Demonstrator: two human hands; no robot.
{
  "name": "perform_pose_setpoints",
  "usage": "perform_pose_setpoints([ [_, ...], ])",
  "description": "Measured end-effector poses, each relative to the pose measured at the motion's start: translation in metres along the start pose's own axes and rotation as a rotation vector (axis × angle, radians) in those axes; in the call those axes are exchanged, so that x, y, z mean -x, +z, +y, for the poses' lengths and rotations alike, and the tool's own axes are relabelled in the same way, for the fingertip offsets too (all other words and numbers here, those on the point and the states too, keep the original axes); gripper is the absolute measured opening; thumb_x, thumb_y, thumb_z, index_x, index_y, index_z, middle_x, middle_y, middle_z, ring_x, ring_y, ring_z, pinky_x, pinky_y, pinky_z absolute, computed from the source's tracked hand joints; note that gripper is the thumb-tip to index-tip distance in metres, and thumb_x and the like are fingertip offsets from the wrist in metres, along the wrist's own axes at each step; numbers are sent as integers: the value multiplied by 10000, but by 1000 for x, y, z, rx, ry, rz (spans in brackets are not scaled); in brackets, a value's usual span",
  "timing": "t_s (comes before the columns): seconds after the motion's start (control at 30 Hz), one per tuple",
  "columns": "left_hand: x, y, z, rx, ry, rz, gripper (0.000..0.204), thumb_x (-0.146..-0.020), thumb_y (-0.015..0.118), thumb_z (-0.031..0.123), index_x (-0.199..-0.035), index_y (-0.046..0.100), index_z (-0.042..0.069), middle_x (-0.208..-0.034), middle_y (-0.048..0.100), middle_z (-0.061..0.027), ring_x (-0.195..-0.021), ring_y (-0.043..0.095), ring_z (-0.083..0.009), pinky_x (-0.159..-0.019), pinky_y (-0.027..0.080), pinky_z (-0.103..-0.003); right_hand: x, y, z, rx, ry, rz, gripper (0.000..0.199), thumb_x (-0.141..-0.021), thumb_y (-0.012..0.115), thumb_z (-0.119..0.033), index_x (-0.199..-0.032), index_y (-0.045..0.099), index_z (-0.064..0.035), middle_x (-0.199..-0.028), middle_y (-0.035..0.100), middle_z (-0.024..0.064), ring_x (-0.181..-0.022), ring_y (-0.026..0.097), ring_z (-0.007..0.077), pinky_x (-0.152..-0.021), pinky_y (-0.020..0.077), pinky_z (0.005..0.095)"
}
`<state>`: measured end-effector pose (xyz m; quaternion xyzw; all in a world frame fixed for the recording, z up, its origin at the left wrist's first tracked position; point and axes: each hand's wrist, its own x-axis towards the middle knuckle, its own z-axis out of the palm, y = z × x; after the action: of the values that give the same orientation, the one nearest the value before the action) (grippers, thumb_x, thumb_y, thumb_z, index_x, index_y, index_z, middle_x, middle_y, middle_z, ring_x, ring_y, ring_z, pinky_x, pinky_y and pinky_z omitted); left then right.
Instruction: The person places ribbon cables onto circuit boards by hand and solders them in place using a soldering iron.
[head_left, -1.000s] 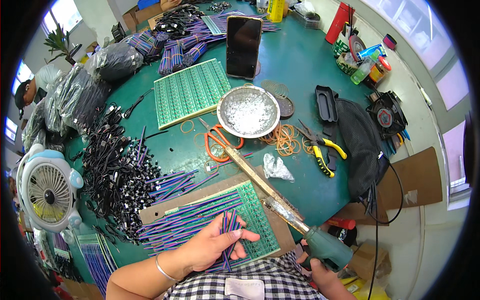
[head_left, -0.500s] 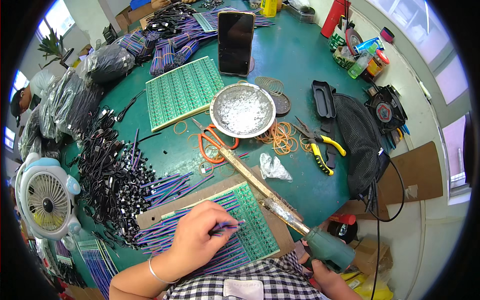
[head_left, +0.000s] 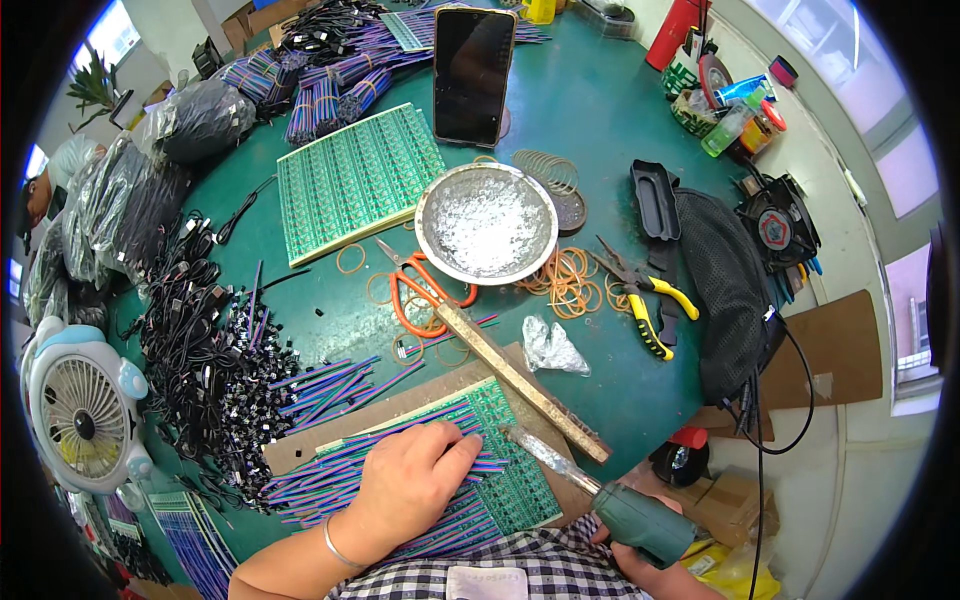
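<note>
My left hand [head_left: 415, 478] is closed over a green circuit board panel [head_left: 515, 465], its thumb and index finger pinched on a thin purple-blue wire. The wire is mostly hidden by the fingers. Rows of similar wires [head_left: 330, 465] lie across the panel beneath and beside this hand, ends pointing right. My right hand [head_left: 630, 562] grips the dark green handle of a soldering iron [head_left: 645, 520], partly hidden behind it. The iron's metal tip points up and left, just right of my left fingertips. A brown board [head_left: 300, 450] lies under the panel.
A flat wooden bar [head_left: 520, 380] slants beside the panel. Beyond are a metal bowl [head_left: 425, 232] of silvery bits, orange scissors [head_left: 400, 300], rubber bands [head_left: 570, 285], yellow-handled pliers [head_left: 650, 310] and a phone [head_left: 470, 75]. Black cables [head_left: 190, 350] and a fan [head_left: 85, 425] stand left.
The soldering iron has swung off the wooden bar, its tip now over the panel near my left fingers. My left hand has turned and lowered onto the wires. The view has shifted slightly.
</note>
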<state>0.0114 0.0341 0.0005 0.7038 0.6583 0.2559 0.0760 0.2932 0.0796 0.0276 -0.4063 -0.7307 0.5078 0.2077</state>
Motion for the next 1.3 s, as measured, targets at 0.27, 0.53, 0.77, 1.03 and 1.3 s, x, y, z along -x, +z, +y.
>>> perform_pose_setpoints([
  [0.27,2,-2,-3,5,11,-38,224,-727,581,117,-940,631,71,-826,568,-42,-714,598,-194,-578,492,-304,-8,0,-3,18,24,-60,288,-817,620,-104,-1075,555,7,-976,608,121,-890,599,219,-809,459,325],
  [0.53,4,-1,-2,10,-1,-31,224,-726,582,115,-940,631,67,-829,564,-45,-720,588,-197,-586,488,-309,-11,-3,11,127,46,-155,111,-792,585,-86,-882,621,-31,-738,646,58,-652,628,161,-681,475,293],
  [0.77,3,1,-3,6,11,-38,231,-719,588,108,-942,631,65,-833,563,-44,-713,581,-196,-580,484,-305,-16,1,4,103,-152,-46,402,-795,689,-165,-1129,557,17,-1024,619,146,-921,609,258,-812,468,350],
  [1.03,3,-1,0,35,-14,-19,342,-579,666,57,-920,636,60,-812,559,-70,-703,575,-245,-587,480,-353,-12,-2,6,84,5,-128,257,-793,645,-126,-1006,573,-1,-885,628,99,-797,613,218,-770,462,324],
  [1.3,3,0,0,44,-18,-49,396,-543,687,55,-935,632,62,-820,560,-70,-721,575,-249,-598,479,-357,-10,-3,7,183,-44,-126,289,-794,649,-128,-1033,556,4,-903,624,103,-811,612,222,-779,460,327],
])
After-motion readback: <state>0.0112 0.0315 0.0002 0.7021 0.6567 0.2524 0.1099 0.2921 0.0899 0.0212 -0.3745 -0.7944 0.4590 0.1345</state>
